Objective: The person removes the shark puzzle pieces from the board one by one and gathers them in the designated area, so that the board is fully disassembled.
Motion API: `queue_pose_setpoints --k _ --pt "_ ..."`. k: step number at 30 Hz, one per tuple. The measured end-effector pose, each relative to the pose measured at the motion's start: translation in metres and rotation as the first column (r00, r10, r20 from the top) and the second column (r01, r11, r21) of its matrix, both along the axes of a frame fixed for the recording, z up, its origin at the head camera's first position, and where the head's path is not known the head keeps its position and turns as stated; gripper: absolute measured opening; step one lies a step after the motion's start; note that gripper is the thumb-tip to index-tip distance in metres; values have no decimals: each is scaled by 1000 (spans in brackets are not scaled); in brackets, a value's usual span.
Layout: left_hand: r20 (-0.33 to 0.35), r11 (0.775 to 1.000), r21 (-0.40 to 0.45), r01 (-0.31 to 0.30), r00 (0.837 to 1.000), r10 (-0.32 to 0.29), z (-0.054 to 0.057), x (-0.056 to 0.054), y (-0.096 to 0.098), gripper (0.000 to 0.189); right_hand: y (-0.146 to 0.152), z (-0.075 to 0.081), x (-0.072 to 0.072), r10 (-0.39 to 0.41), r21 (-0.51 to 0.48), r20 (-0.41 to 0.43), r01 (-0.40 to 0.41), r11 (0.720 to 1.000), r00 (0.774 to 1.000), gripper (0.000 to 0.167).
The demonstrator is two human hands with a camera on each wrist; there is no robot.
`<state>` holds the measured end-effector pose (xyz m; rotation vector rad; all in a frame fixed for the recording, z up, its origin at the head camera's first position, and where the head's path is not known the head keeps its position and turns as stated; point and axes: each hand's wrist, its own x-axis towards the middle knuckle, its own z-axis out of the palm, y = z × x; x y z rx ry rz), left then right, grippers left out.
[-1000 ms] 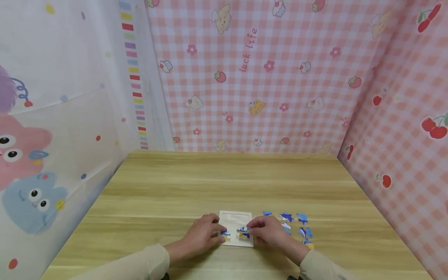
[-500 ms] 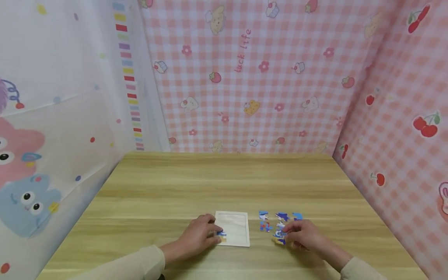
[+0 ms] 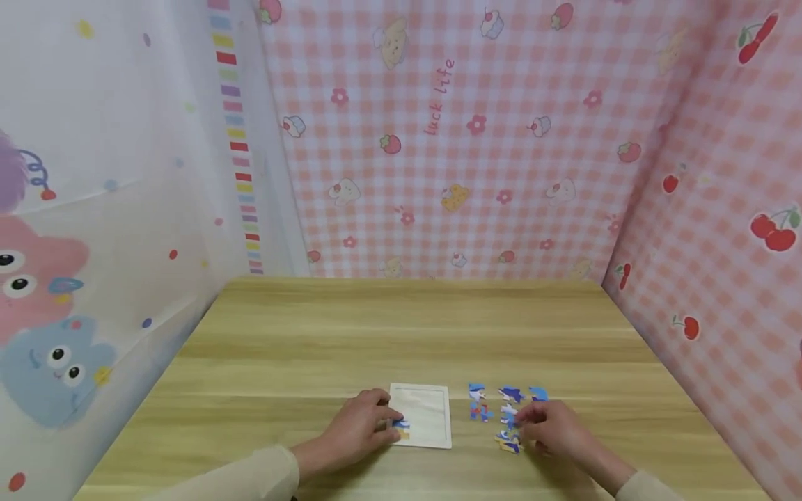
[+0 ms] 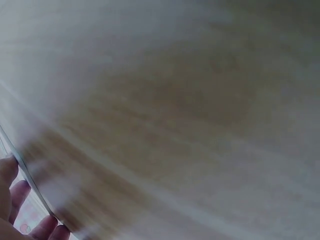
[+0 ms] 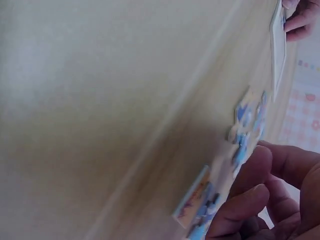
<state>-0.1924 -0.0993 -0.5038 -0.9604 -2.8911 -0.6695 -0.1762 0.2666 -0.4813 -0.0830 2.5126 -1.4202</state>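
Observation:
My left hand (image 3: 354,428) rests on the left edge of a white puzzle tray (image 3: 432,447), its fingertips at a blue-and-yellow jigsaw piece (image 3: 404,431) in the lower left corner. In the left wrist view, the fingertips (image 4: 45,225) lie along the tray's edge. Right of the tray, my right hand (image 3: 557,431) is low beside the loose jigsaw pieces (image 3: 511,394), fingers loosely bent. A blue, white and yellow jigsaw piece (image 3: 509,442) lies just left of its fingers. No piece shows between thumb and fingers in the right wrist view; the hand partly hides other pieces.
More loose pieces lie nearby, including a red-and-blue piece (image 3: 481,412) and a light blue piece (image 3: 538,394). The wooden table (image 3: 401,327) reaches back to a pink checked cloth (image 3: 476,160). Printed cloths also hang on both sides.
My right hand has moved right, from the tray to the loose pieces. The blue, white and yellow piece from the tray now lies among them. My left hand stays at the tray.

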Motion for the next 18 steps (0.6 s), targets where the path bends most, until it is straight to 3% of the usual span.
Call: queue_pose_setpoints --k 6,12,18 --pt "-17 1000 6 -7 1000 7 0 0 4 29 -18 11 -1 6 -22 6 -6 1000 1000 19" --pt "-19 1000 3 -21 1000 21 2 1 3 28 -77 14 -6 56 -87 29 -53 995 998 19" --pt "-28 1000 20 -2 1000 3 5 -2 -2 41 -135 8 -12 117 -148 50 -108 983 992 19"
